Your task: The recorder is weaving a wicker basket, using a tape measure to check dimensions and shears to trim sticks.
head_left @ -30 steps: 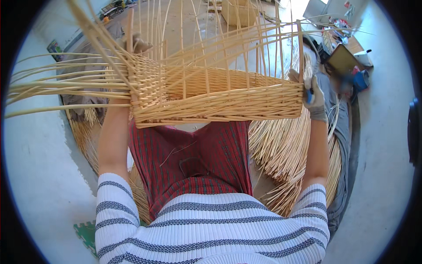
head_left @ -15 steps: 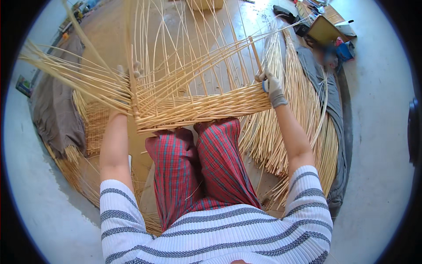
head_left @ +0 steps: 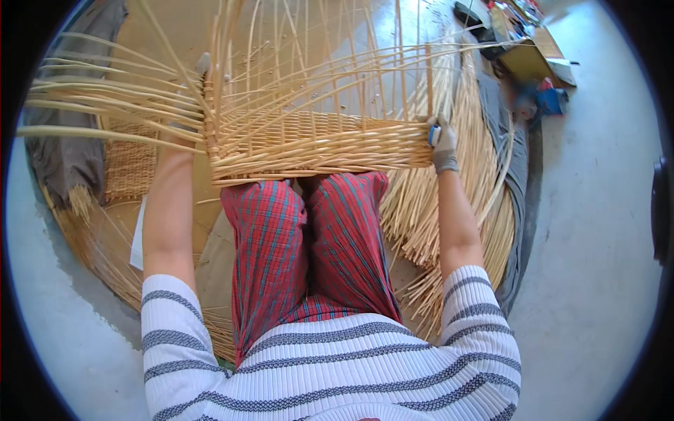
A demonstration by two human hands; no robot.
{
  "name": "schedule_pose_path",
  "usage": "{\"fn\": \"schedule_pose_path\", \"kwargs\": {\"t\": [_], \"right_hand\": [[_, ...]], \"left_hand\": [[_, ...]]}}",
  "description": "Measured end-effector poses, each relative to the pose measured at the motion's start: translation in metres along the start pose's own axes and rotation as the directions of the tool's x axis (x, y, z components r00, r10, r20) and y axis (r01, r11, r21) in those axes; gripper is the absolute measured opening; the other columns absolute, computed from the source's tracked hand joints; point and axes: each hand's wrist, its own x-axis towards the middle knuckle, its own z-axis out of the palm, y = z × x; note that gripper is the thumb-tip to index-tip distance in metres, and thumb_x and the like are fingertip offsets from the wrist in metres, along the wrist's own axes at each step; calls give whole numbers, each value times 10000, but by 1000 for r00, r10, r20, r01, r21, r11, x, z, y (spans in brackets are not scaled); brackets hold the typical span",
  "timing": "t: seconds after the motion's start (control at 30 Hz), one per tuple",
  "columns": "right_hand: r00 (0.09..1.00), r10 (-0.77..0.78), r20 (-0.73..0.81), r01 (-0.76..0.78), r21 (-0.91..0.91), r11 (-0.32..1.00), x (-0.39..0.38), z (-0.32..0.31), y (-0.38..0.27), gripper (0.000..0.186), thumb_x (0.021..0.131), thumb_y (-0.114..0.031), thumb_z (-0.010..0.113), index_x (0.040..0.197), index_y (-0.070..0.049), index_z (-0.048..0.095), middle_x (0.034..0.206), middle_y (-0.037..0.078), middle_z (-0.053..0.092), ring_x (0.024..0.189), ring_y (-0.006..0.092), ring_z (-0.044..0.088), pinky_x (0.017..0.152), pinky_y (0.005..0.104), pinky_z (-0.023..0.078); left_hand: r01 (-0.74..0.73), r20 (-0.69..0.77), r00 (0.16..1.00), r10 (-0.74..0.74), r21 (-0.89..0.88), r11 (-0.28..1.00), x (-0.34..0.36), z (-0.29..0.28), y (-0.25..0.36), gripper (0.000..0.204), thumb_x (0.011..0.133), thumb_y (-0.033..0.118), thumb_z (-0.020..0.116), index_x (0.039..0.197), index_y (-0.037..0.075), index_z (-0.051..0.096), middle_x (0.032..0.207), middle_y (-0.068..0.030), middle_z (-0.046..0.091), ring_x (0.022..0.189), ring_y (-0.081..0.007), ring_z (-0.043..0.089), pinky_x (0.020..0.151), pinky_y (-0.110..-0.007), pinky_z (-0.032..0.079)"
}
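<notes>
A half-woven wicker basket with light tan sides rests across my knees. Long loose rods stick up from its far side and fan out to the left from its left corner. At the right corner my right hand, in a grey-white glove, is closed around the edge by an upright corner stick; a small blue-and-white item shows at its fingers. My left hand reaches behind the left corner post. Only gloved fingertips show there, closed about the post, while rods hide the rest.
Bundles of peeled rods lie on the right over a grey cloth. To the left are a woven wicker panel, dark grey cloth and more rods. A box and mixed items stand at the far right.
The basket has turned and tipped in my hands, so more of its inner far wall shows. The rods on the left now spread flatter. Both hands keep their places at the corners.
</notes>
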Motion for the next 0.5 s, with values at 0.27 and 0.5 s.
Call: {"fn": "schedule_pose_path", "kwargs": {"t": [0.27, 0.5], "right_hand": [[984, -4, 180, -51, 302, 952, -13, -33, -1, 448, 1122, -414, 521, 901, -71, 707, 1049, 175, 779, 1012, 285, 716, 1011, 389, 527], [983, -36, 179, -24, 324, 946, -53, -39, -19, 458, 1138, -393, 483, 935, -51, 710, 1126, 222, 764, 1142, 338, 688, 1087, 465, 498]], "left_hand": [[-42, 125, 990, 63, -167, 985, 27, -32, -22, 248, 968, 299, 812, 984, 63, 736, 865, -76, 717, 846, -160, 693, 743, -273, 598], [-4, 236, 967, 99, -374, 927, -24, -22, -14, 212, 1036, 222, 713, 1188, 77, 685, 1033, -54, 685, 949, -146, 709, 1081, -299, 560]]}}
